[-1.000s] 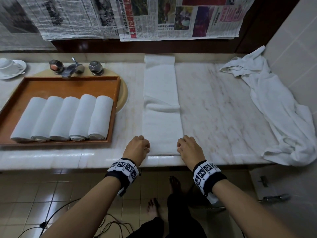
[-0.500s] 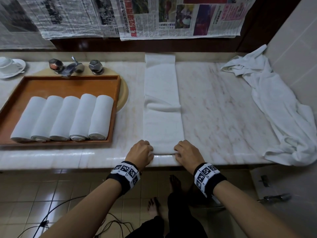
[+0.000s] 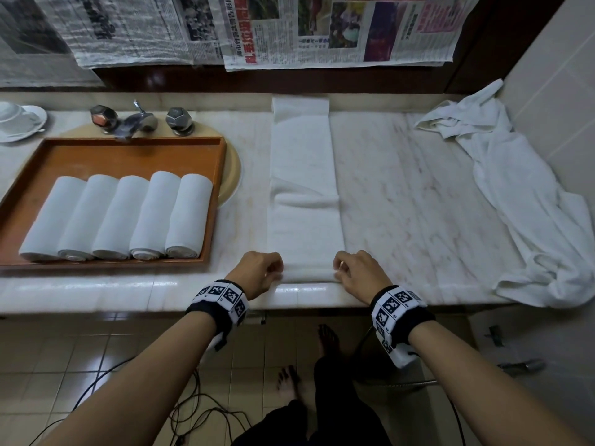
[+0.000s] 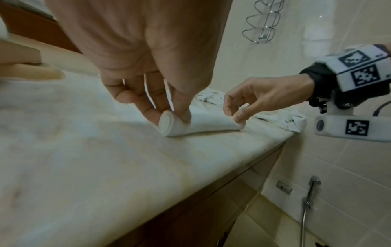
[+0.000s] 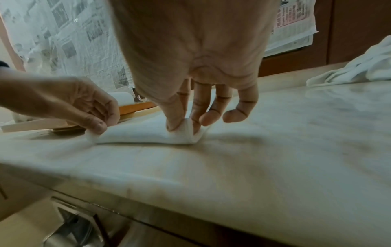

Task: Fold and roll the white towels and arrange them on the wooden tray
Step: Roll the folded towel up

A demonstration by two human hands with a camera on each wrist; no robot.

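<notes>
Two hands work at the near end of a long folded towel (image 3: 304,188) that lies flat on the marble counter (image 3: 418,194), to the right of the wooden tray (image 3: 128,156). The left hand (image 3: 259,273) pinches the left end of the small roll (image 4: 196,123) between thumb and fingers. The right hand (image 3: 359,273) pinches the right end the same way. The roll sits right at the counter's front edge, between the two hands, and the rest of the towel stretches away from them toward the wall.

I think the roll has only just begun, so things could go wrong here. If one hand pushes faster than the other, the roll could go crooked and come out like a cone. If the pinch is too soft, the roll could turn loose and fat. A bump (image 3: 306,199) in the cloth lies across the towel farther up, and it could get rolled in as a lump if nobody smooths it.

Five rolled towels (image 3: 116,217) already lie side by side in the tray, with bare wood to their right. A crumpled towel (image 3: 528,201) waits on the counter, well to the right of the tray.
</notes>
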